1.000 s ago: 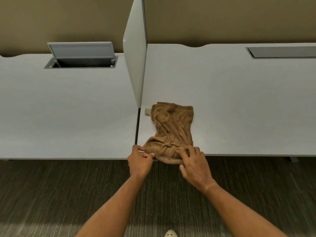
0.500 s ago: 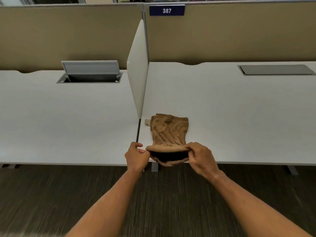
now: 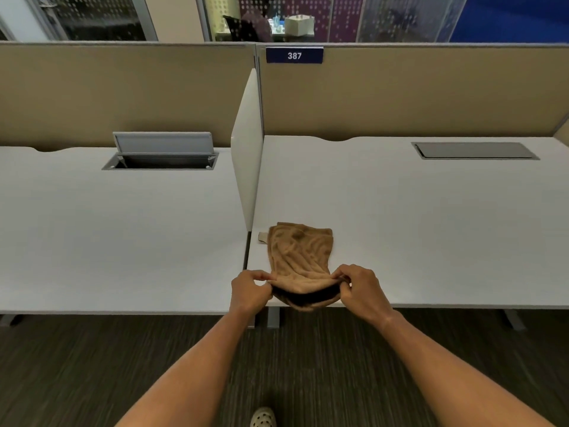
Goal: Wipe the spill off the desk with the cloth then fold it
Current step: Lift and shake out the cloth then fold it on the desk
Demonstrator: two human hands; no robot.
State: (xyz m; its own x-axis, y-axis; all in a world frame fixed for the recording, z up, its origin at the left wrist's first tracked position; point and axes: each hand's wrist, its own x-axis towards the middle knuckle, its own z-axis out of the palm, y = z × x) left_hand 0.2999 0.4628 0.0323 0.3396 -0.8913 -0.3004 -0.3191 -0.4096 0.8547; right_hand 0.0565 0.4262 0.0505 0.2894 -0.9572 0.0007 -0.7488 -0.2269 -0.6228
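Note:
A brown cloth [image 3: 300,252] lies wrinkled on the white desk [image 3: 415,226], near its front left corner beside the divider. My left hand [image 3: 250,290] pinches the cloth's near left corner. My right hand [image 3: 360,288] pinches the near right corner. Between them the near edge is lifted off the desk, with a dark gap under the raised fold. The far end of the cloth rests flat, with a small pale tag at its left. No spill is visible on the desk.
A white divider panel [image 3: 248,167] stands left of the cloth. The neighbouring desk [image 3: 107,235] has an open cable hatch [image 3: 161,155]. A shut hatch [image 3: 474,150] sits at the far right. Beige partition walls run behind. Dark carpet lies below.
Both hands went from pressing on the cloth's near edge to pinching its corners and lifting that edge. The camera tilted upward, showing more of the partitions.

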